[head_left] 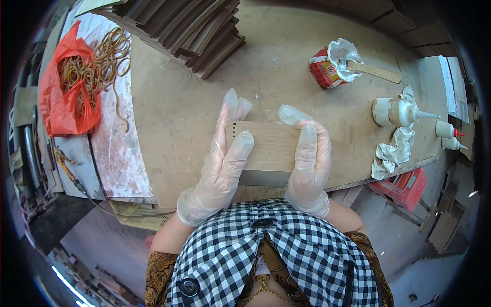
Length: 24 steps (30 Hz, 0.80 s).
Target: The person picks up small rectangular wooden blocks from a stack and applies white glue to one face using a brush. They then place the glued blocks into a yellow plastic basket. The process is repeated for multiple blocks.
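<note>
A rectangular wooden box-like piece [268,146], with a pale grained top and a darker front side, sits at the near edge of the work table. My left hand [220,166], in a thin translucent glove, grips its left end, thumb on the top face and fingers along the side. On the opposite end, my right hand [311,166], gloved the same way, clasps it with the thumb over the top. The underside of the piece is hidden, so I cannot tell whether it touches the table.
Stacked brown wooden boards [204,38] stand at the far left. Cord loops fill a red plastic bag [51,97]. To the right are a cut-open container [327,66] with a wooden-handled brush [376,70], a glue bottle [394,111], a crumpled cloth [394,153] and a red stool [404,187].
</note>
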Each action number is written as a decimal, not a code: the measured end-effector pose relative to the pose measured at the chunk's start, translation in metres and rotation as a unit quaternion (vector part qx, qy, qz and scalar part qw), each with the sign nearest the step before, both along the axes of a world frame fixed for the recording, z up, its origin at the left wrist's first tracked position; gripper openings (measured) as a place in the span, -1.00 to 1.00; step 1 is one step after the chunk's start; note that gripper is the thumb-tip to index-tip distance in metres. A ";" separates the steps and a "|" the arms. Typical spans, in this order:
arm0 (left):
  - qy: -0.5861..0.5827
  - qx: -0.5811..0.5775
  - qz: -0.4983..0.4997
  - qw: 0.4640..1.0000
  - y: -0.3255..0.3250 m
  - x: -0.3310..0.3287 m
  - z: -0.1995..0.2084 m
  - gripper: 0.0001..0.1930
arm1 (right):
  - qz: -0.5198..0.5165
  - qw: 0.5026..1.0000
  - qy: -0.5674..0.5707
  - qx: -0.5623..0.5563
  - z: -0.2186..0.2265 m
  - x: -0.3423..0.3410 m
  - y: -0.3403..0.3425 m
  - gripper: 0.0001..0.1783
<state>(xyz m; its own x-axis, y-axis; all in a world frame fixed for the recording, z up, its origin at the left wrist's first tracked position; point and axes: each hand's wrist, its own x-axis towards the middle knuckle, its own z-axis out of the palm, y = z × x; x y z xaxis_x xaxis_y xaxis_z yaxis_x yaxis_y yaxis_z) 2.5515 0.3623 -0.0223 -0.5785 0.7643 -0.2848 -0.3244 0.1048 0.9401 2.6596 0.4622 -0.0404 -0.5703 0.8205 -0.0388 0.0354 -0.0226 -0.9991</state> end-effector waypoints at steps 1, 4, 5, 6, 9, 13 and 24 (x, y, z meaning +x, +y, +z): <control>0.011 0.001 -0.006 1.000 -0.001 -0.001 -0.002 -0.09 | 0.001 1.000 -0.002 0.005 0.000 0.000 0.000 -0.64; 0.019 -0.005 -0.025 0.999 -0.002 -0.004 -0.003 -0.09 | 0.003 1.000 -0.006 0.012 0.001 0.001 0.001 -0.64; -0.003 -0.014 -0.026 1.000 -0.001 -0.005 -0.001 -0.10 | 0.004 1.000 -0.004 0.009 0.000 0.001 0.001 -0.64; -0.025 -0.021 -0.026 0.999 0.001 -0.006 0.004 -0.11 | 0.005 1.000 -0.003 0.007 0.000 0.001 0.001 -0.65; -0.157 0.007 -0.017 0.988 -0.001 -0.014 0.009 -0.25 | 0.005 1.000 -0.009 0.004 0.001 0.003 0.001 -0.65; -0.097 -0.006 -0.015 0.995 0.007 -0.011 0.008 -0.38 | 0.001 1.000 0.002 0.000 0.000 0.002 0.000 -0.66; -0.031 0.026 0.015 0.999 0.011 -0.008 0.000 -0.43 | -0.024 0.998 -0.013 0.050 -0.002 -0.002 0.001 -0.70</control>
